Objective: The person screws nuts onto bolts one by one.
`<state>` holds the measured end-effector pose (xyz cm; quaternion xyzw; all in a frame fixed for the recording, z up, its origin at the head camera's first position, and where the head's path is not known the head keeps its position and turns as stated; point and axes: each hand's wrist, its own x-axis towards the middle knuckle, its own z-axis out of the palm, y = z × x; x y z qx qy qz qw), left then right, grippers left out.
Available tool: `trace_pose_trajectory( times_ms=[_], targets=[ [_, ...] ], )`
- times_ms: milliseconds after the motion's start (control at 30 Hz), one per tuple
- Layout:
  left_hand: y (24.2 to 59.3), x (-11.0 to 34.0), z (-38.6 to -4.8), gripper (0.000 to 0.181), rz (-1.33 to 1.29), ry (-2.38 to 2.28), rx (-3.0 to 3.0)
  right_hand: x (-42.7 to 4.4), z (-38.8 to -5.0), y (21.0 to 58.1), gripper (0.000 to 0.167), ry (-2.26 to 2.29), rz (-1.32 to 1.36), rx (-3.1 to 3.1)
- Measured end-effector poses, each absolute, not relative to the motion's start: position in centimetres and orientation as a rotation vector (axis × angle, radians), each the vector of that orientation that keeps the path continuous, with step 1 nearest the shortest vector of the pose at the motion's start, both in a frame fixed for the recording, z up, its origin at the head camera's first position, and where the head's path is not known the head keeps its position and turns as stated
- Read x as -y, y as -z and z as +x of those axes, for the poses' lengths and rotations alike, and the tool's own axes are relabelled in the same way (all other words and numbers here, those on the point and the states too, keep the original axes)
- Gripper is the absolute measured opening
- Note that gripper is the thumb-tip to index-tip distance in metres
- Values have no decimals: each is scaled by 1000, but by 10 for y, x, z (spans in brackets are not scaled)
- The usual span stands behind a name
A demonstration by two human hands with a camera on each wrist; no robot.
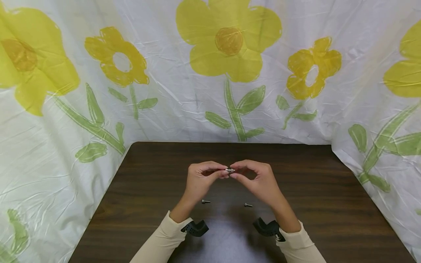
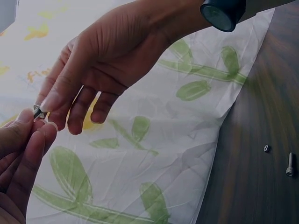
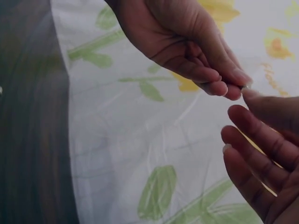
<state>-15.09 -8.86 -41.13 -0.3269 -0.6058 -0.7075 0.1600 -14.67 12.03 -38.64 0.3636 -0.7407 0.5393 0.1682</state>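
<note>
My left hand [image 1: 200,178] and right hand [image 1: 260,179] meet above the table's middle. Between their fingertips is a small silver metal screw [image 1: 230,170], pinched from the left and from the right. In the left wrist view a wider metal piece, which looks like a nut [image 2: 37,111], shows among the fingertips. How nut and screw fit together is hidden by the fingers. On the tabletop below lie two loose screws, one at left [image 1: 205,201] and one at right [image 1: 248,205]. The right wrist view shows only a glint of metal between thumb and fingers.
The dark wood table [image 1: 148,204] carries another loose hex nut [image 2: 266,148], seen in the left wrist view near a screw. A white curtain [image 1: 171,109] with yellow flowers hangs along the back and sides. Black cameras [image 1: 196,229] sit on both wrists.
</note>
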Motion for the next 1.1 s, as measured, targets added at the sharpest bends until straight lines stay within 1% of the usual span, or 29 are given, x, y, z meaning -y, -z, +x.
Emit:
trace_pose_trajectory(
  times_ms=[233, 467, 567, 1100],
  targets=[
    [411, 88, -151, 9, -948, 2029, 1726, -120, -147, 386, 22, -1528, 1028, 2105],
    [412, 89, -152, 11, -957, 2009, 1737, -119, -146, 387, 13, -1492, 1001, 2188],
    [413, 89, -152, 12, -963, 1992, 1743, -119, -146, 388, 11, -1505, 996, 2198],
    [412, 86, -150, 11, -965, 1988, 1769, -116, -147, 391, 31, -1482, 960, 2246]
  ],
)
